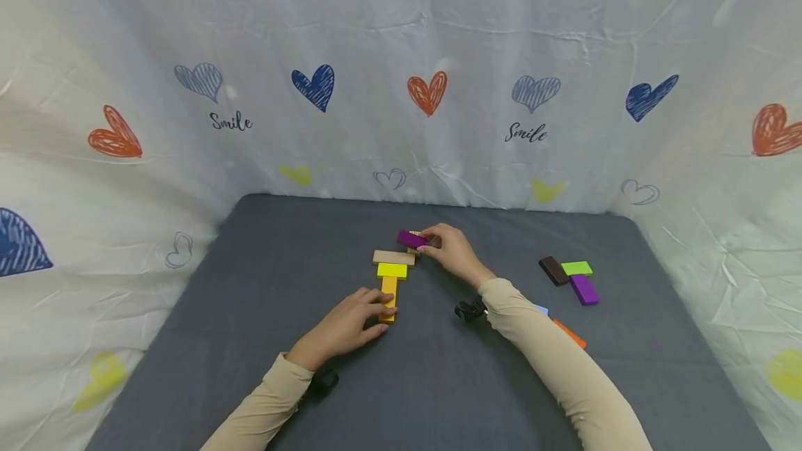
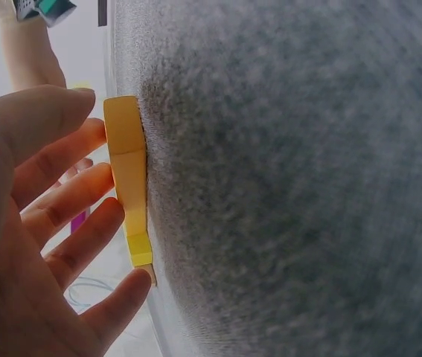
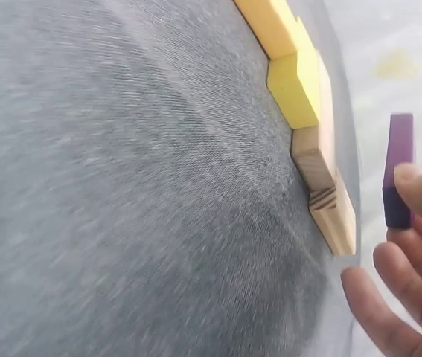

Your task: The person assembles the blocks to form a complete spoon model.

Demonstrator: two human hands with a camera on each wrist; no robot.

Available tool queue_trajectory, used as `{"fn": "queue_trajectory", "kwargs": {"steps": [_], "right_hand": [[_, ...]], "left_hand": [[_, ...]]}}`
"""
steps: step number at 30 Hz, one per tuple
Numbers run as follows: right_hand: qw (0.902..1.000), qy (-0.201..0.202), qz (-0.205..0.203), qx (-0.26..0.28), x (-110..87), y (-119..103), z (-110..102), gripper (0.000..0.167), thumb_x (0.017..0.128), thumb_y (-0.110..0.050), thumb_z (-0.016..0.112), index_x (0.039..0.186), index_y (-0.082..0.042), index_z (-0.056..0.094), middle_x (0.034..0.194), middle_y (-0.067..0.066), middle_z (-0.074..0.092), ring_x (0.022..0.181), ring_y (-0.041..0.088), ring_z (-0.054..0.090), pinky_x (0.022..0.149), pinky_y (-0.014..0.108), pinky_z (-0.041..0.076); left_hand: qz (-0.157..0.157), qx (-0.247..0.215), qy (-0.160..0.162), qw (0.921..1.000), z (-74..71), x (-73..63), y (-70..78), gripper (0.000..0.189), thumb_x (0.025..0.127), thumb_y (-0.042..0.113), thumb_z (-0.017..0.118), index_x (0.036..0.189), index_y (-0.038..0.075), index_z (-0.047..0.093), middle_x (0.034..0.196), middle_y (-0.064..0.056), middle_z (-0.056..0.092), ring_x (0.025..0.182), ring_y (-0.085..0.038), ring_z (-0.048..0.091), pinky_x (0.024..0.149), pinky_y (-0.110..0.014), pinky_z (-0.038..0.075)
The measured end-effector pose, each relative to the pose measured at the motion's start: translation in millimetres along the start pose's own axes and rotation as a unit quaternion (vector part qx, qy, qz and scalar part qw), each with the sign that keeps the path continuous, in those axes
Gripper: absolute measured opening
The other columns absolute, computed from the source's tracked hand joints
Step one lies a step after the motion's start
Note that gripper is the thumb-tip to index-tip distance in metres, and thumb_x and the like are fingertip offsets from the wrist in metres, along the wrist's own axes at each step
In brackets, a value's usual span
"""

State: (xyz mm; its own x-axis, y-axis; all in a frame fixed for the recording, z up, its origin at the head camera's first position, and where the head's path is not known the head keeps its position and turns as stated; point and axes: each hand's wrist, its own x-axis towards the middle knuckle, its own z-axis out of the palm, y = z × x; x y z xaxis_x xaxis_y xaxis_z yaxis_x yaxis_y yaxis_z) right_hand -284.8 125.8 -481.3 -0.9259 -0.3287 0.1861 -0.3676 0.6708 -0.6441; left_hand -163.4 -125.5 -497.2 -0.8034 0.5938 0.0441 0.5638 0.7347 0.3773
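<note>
My right hand pinches a purple block between thumb and fingers, raised over the far end of a row of blocks. The row starts near my left hand with an orange-yellow block lying lengthwise. A bright yellow block lies crosswise beyond it, followed by a plain wooden block. Another wooden block adjoins that one at an angle, partly hidden by the purple block in the head view. My left fingers are spread and loosely bent, their tips resting at the orange-yellow block.
To the right lie a dark brown block, a green block and a second purple block in a cluster. An orange block and a light blue block are partly hidden by my right sleeve. A white curtain hangs behind the grey table.
</note>
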Motion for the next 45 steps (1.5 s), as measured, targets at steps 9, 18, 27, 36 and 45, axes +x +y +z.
{"fn": "queue_trajectory", "kwargs": {"steps": [9, 18, 27, 36, 45], "right_hand": [[0.9989, -0.040, -0.001, 0.024, 22.5, -2, 15, 0.030, 0.091, -0.026, 0.072, 0.118, -0.012, 0.071, 0.108, 0.005, 0.068, 0.089, 0.016, 0.064, 0.074, 0.027, 0.054], [0.9979, -0.061, 0.003, 0.023, 32.1, -2, 24, 0.031, 0.090, -0.025, 0.074, 0.117, -0.010, 0.072, 0.104, 0.006, 0.069, 0.087, 0.016, 0.064, 0.075, 0.027, 0.053], [0.9976, -0.063, 0.006, 0.028, 34.4, 1, 26, 0.031, 0.089, -0.023, 0.075, 0.116, -0.009, 0.073, 0.101, 0.007, 0.069, 0.083, 0.015, 0.062, 0.073, 0.026, 0.052], [0.9976, -0.063, 0.004, 0.027, 33.9, 0, 26, 0.031, 0.088, -0.023, 0.076, 0.115, -0.009, 0.073, 0.099, 0.006, 0.070, 0.082, 0.014, 0.061, 0.073, 0.025, 0.051], [0.9979, -0.059, 0.012, 0.023, 32.4, -3, 28, 0.029, 0.088, -0.023, 0.076, 0.114, -0.010, 0.074, 0.098, 0.006, 0.068, 0.083, 0.015, 0.059, 0.073, 0.025, 0.050]], "left_hand": [[0.005, -0.005, 0.011, 0.9999, 1.3, -0.3, -0.9, 0.031, 0.093, 0.029, 0.070, 0.123, 0.022, 0.071, 0.136, 0.002, 0.058, 0.117, -0.020, 0.055, 0.100, -0.042, 0.050], [0.009, -0.012, 0.008, 0.9999, 1.3, 0.4, -1.1, 0.031, 0.094, 0.030, 0.069, 0.124, 0.023, 0.071, 0.137, 0.004, 0.058, 0.120, -0.018, 0.054, 0.102, -0.040, 0.050], [0.010, -0.015, 0.010, 0.9998, 1.1, 0.0, -1.7, 0.032, 0.094, 0.028, 0.069, 0.125, 0.024, 0.070, 0.137, 0.004, 0.057, 0.120, -0.017, 0.054, 0.102, -0.040, 0.050], [0.008, -0.012, 0.012, 0.9998, 2.8, -0.2, -3.4, 0.032, 0.094, 0.030, 0.068, 0.125, 0.025, 0.070, 0.137, 0.005, 0.057, 0.120, -0.017, 0.054, 0.102, -0.039, 0.050], [0.009, -0.014, 0.008, 0.9998, 3.6, -0.2, -3.3, 0.031, 0.094, 0.029, 0.068, 0.125, 0.024, 0.070, 0.138, 0.004, 0.057, 0.120, -0.017, 0.054, 0.103, -0.040, 0.049]]}}
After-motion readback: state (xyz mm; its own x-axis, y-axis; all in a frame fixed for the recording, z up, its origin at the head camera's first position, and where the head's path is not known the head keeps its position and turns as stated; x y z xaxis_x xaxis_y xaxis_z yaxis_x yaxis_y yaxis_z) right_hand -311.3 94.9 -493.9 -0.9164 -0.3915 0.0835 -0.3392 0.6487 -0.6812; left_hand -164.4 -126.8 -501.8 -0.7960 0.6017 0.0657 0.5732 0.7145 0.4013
